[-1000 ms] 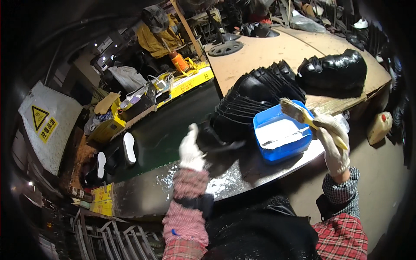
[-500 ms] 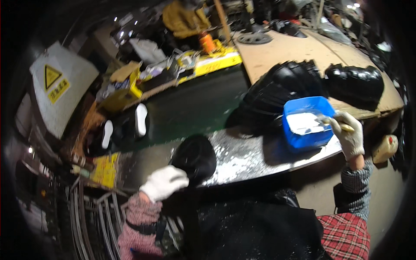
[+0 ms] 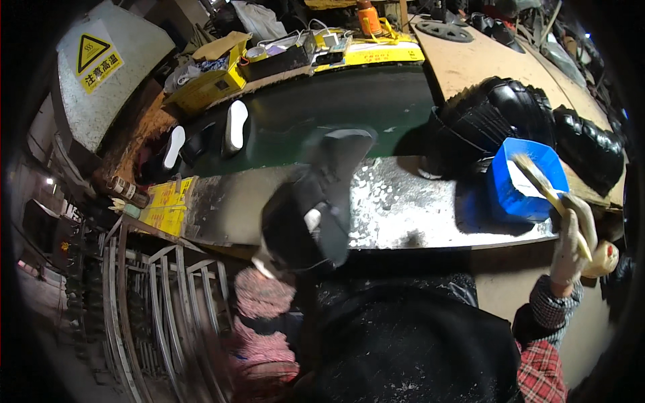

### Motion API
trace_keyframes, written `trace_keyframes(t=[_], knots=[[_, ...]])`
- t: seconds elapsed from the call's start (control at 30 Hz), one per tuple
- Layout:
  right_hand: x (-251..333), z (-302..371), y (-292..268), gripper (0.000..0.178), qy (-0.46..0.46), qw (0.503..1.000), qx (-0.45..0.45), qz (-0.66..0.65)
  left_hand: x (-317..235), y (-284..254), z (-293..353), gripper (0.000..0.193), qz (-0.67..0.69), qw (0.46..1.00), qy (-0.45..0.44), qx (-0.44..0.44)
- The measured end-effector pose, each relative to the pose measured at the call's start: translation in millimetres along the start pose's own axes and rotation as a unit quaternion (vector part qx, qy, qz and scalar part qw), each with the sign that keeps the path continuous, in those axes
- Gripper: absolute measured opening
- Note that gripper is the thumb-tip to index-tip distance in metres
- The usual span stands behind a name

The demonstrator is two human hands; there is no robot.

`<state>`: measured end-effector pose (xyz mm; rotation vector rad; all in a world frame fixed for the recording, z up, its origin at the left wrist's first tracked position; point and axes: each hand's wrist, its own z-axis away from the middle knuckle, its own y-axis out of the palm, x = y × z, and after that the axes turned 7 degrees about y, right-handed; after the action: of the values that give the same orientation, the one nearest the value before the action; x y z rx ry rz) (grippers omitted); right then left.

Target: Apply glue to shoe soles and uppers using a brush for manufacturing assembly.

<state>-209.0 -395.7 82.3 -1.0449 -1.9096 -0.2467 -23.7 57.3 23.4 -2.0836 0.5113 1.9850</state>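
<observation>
My left hand (image 3: 266, 262), in a white glove, grips a black shoe upper (image 3: 295, 225) and holds it up over the near edge of the bench. The upper hides most of the glove, and its far end is smeared by motion. In my gloved right hand (image 3: 572, 238) is a brush (image 3: 534, 176) with a pale handle. Its bristles are above the opening of a blue tub (image 3: 507, 198), which has white paste inside. Behind and beside the tub, several glossy black uppers (image 3: 497, 111) are stacked together.
A dark green conveyor belt (image 3: 289, 127) runs behind the metal bench top (image 3: 403, 208), which is spattered white. Two white-soled pieces (image 3: 236, 125) lie on the belt's left. Metal racks (image 3: 141, 302) stand at lower left. At right is a cream container (image 3: 601, 260) with a red cap.
My left hand has taken hold of the black upper and lifted it off the bench. The brush has tipped up, bristles raised from the paste. The view has shifted.
</observation>
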Motion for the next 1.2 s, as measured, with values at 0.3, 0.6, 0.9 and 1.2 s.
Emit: trace_keyframes(t=[0.3,0.6,0.9,1.2], knots=[[83,-10,196,0.028,-0.291,0.895,0.325,-0.093,37,75,52,0.043,0.242,0.96,-0.061,-0.124],[18,24,180,0.027,0.103,0.909,0.354,-0.195,34,80,36,0.029,0.304,0.902,0.035,-0.304],[123,28,236,0.035,-0.285,0.833,0.453,-0.139,20,111,26,0.024,0.295,0.947,0.001,-0.129],[27,18,119,0.02,0.104,0.844,0.499,-0.166,-33,101,-7,0.023,0.297,0.945,-0.117,-0.072]])
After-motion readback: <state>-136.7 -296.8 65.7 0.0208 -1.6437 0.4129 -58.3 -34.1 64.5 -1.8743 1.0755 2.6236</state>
